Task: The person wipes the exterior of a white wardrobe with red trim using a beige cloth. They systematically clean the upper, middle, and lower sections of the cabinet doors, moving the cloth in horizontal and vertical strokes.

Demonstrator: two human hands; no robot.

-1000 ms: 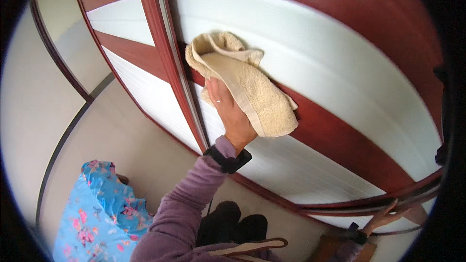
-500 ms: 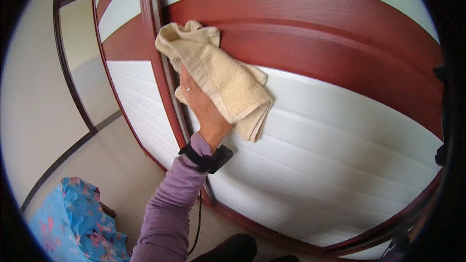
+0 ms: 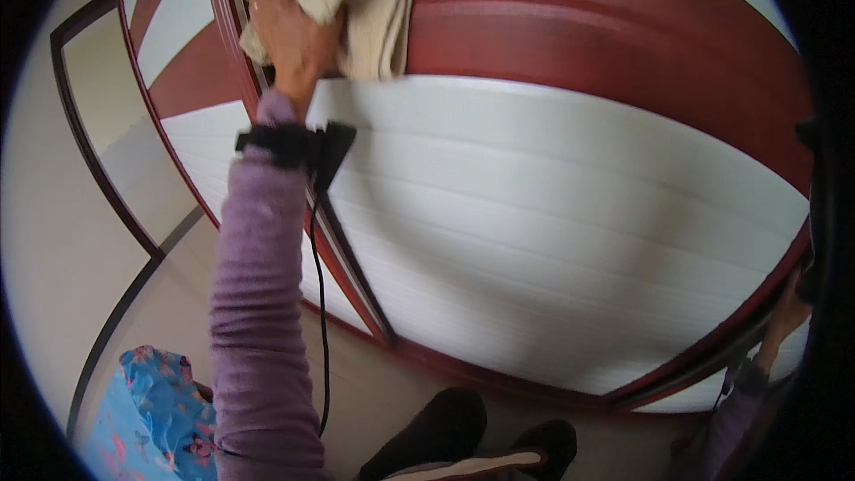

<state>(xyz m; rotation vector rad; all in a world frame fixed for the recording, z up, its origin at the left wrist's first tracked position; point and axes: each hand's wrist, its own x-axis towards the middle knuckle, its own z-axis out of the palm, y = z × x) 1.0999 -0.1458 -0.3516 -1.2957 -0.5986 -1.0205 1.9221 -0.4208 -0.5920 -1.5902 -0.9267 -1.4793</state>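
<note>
Shifted upward, the folded beige terry cloth spreads above and either side of the bare left hand grasping it.

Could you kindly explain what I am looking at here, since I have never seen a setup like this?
Gladly. There is no robot here, only a person in purple sleeves using bare hands. A fisheye camera worn on the head looks down, so straight edges look bent near the rim. The left hand, with a black strap at its wrist, holds a beige cloth at the red band of a red-and-white panel. The right hand is at the far right, by the panel's edge; its grip is unclear. Blue flowered fabric shows at lower left.
</note>
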